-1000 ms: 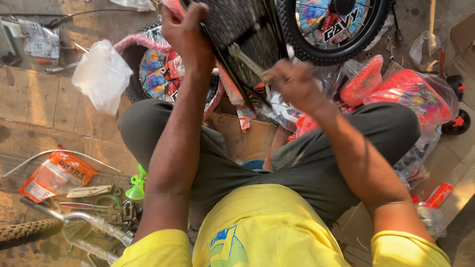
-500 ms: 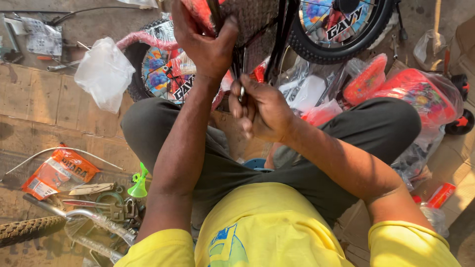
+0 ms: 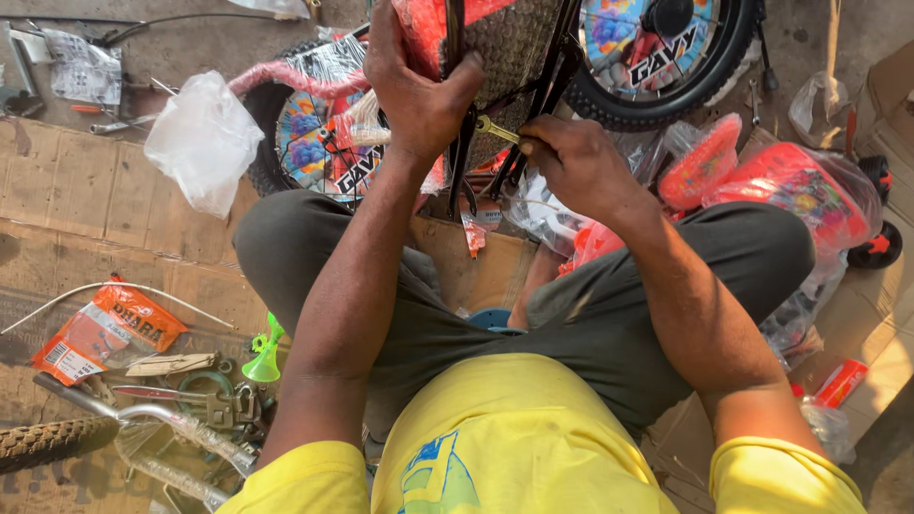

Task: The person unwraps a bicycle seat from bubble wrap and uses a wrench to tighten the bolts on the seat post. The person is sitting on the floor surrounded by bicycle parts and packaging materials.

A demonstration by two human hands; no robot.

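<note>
Black steel rods of the little bicycle's frame (image 3: 533, 90) stood upright in front of me, between my knees, so that both hands could reach them at chest height; my left hand (image 3: 419, 90) was clamped over the woven basket-like part (image 3: 514, 43) and the red plastic wrapping at the top, fingers curled tight round it, which I judge was to keep the whole thing from twisting. My right hand (image 3: 576, 167) was closed on a small brass-coloured spanner (image 3: 497, 129), pinched near its tail so the head pointed left into the rods (whether it actually sat on a nut, I could not tell, the spot being hidden behind the black struts); the spanner lay just beside the left thumb, nearly touching it. Behind the frame the black-tyred wheel (image 3: 666, 57) with its bright printed disc leaned close, and a second wheel (image 3: 309, 143) in clear wrap lay near my left knee. A crumpled clear plastic bag (image 3: 202, 138) sat on the flattened cardboard (image 3: 86, 190) that covered the floor; nearer my left side lay an orange packet (image 3: 109, 328), a green plastic horn (image 3: 265, 354) and a heap of loose tools (image 3: 205, 395), within arm's reach, seemingly for easy grabbing; red wrapped parts (image 3: 795, 195) were piled by my right knee.
</note>
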